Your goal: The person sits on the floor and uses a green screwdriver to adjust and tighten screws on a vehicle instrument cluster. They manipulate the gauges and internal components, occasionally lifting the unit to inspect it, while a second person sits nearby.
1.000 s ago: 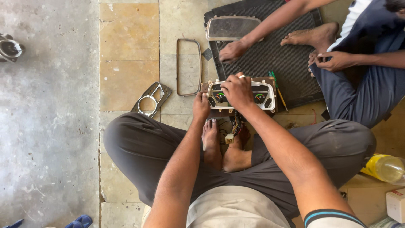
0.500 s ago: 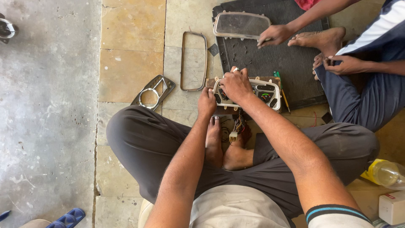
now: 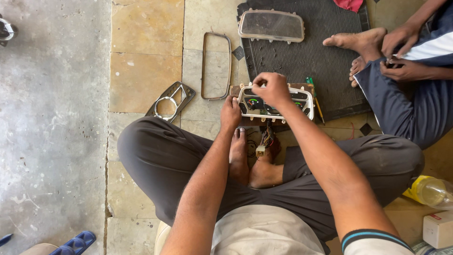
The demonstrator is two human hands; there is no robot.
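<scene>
A white vehicle gauge cluster [image 3: 302, 103] with dials lies on the floor in front of my crossed legs. My left hand [image 3: 230, 113] holds its left end. My right hand [image 3: 271, 89] rests on top of it, fingers curled down onto the face. A bundle of coloured wires with a white plug [image 3: 261, 150] hangs from the cluster down toward my bare feet.
A clear lens cover [image 3: 272, 25] lies on a black ribbed mat [image 3: 306, 61]. A rounded frame [image 3: 216, 66] and a grey bezel [image 3: 169, 102] lie on the tiles. A green screwdriver [image 3: 315, 97] is beside the cluster. Another person [image 3: 406, 71] sits at right. A yellow bottle [image 3: 432, 191] is nearby.
My right hand shifted slightly on top of the cluster while the left kept its hold. The other person's hand drew back from the lens cover to their lap.
</scene>
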